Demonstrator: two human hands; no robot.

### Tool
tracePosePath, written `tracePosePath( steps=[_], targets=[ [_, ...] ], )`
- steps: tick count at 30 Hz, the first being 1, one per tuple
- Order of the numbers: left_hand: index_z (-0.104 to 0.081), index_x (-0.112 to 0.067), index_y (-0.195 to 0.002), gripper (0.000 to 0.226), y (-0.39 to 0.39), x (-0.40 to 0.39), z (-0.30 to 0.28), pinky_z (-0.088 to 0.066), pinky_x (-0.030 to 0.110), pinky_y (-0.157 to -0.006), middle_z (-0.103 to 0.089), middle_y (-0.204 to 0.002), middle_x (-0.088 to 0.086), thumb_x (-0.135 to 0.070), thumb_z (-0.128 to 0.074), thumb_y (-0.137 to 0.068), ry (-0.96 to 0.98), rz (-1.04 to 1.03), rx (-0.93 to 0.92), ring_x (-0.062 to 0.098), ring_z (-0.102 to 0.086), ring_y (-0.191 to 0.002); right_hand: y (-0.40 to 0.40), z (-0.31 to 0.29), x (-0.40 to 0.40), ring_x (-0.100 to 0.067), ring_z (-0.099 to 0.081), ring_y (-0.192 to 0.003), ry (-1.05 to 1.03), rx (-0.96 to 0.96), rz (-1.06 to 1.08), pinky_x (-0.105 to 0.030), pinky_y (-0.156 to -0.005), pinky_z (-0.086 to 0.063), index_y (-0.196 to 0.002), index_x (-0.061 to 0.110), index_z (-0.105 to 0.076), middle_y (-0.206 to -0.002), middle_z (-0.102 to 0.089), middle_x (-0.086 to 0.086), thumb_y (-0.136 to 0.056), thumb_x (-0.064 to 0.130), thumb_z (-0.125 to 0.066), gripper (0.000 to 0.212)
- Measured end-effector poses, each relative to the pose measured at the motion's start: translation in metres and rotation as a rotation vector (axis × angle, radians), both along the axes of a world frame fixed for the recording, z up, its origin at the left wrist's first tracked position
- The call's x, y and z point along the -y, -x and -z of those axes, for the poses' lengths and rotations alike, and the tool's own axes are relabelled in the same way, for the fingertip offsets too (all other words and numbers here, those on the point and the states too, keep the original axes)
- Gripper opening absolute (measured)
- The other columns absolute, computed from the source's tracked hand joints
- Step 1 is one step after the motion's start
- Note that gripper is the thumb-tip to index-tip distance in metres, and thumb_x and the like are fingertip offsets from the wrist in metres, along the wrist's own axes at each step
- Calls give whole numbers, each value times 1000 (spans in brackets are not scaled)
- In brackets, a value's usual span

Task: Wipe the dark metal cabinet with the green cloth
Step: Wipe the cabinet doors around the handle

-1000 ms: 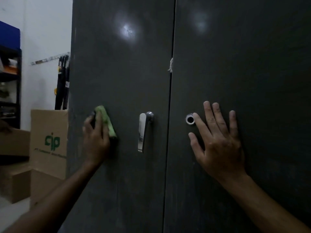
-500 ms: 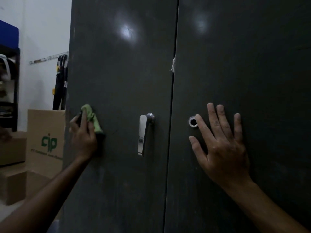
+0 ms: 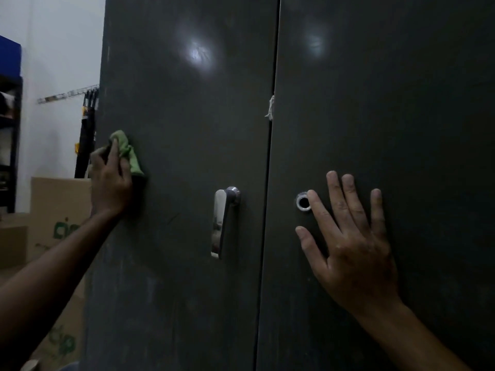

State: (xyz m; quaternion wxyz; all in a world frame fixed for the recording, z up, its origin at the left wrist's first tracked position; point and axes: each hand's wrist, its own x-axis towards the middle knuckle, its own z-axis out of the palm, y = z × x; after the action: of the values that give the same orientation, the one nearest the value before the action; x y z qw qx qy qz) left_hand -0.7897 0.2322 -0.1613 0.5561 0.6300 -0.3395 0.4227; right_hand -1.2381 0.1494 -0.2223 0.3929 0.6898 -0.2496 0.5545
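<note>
Wiping the dark metal cabinet near its left edge, left hand clenches the green cloth under its fingers, so it may slip off the edge. Right hand lies flat, fingers spread, index fingertip touching the lock ring; leaning could shift that door.

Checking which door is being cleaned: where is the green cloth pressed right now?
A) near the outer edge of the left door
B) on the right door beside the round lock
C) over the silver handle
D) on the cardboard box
A: the left hand presses the green cloth against the left door near its outer edge, well clear of the silver handle.
</note>
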Motion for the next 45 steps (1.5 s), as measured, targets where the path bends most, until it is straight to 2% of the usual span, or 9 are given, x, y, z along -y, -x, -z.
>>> tracePosePath(
  steps=[5,9,13,18,22,29,34,40,45],
  targets=[
    [-30,-19,-155,53,-11,-9,-69,-30,52,-112,-25,-152,24,-34,-31,-104,58,-14,-486,50,-35,-132,1,-1,-1,-30,-18,-151,-8,-4,9,-59,-121,-13,-145,14,-45,-161,-24,-17,-97,45,-46,57],
    [-35,-19,-154,53,30,1,-104,-35,45,-107,-33,-145,25,-31,-38,-103,60,59,-145,46,-42,-125,-1,0,2,-30,-19,-151,16,-2,14,-60,-120,-14,-145,13,-46,-161,-23,-17,-97,45,-48,58],
    [-40,-16,-152,54,59,11,-16,-37,39,-101,-38,-141,19,-29,-40,-99,80,145,150,38,-41,-125,-2,0,3,-30,-19,-151,23,3,15,-61,-119,-16,-145,13,-44,-161,-24,-17,-96,45,-49,59],
    [-41,-12,-150,59,15,-3,149,-39,48,-104,-37,-137,23,-37,-36,-97,12,62,-25,40,-40,-124,-1,0,1,-31,-19,-151,19,2,8,-60,-120,-15,-146,14,-42,-161,-24,-18,-97,44,-48,58],
    [-41,1,-148,57,18,-5,149,-31,48,-108,-37,-135,37,-27,-38,-100,118,90,-498,53,-41,-121,-1,0,-2,-31,-18,-151,4,-3,18,-60,-120,-14,-146,13,-43,-161,-23,-19,-97,44,-47,58],
    [-40,-1,-150,56,69,-16,185,-39,50,-100,-39,-136,34,-24,-42,-99,-49,75,-108,42,-41,-116,-1,1,-1,-30,-17,-152,-1,0,16,-59,-120,-14,-147,14,-43,-162,-22,-18,-97,45,-48,58],
    [-34,-6,-153,55,9,-13,92,-33,46,-107,-33,-140,31,-26,-38,-103,103,62,-487,48,-42,-122,-1,1,-2,-31,-17,-151,0,-1,18,-58,-121,-12,-147,14,-42,-161,-22,-18,-98,44,-48,58],
    [-39,-4,-150,55,61,-9,159,-35,39,-98,-40,-133,31,-26,-44,-99,-14,75,-72,34,-39,-114,-1,1,-5,-31,-17,-151,-11,-3,27,-58,-121,-14,-147,13,-42,-161,-22,-18,-98,43,-47,58],
    [-31,-11,-155,55,11,-17,133,-33,51,-108,-28,-145,33,-30,-37,-104,38,64,-455,50,-40,-124,-4,5,-9,-30,-16,-152,-30,-11,64,-57,-121,-16,-149,9,-38,-161,-22,-17,-99,42,-45,61]
  ],
)
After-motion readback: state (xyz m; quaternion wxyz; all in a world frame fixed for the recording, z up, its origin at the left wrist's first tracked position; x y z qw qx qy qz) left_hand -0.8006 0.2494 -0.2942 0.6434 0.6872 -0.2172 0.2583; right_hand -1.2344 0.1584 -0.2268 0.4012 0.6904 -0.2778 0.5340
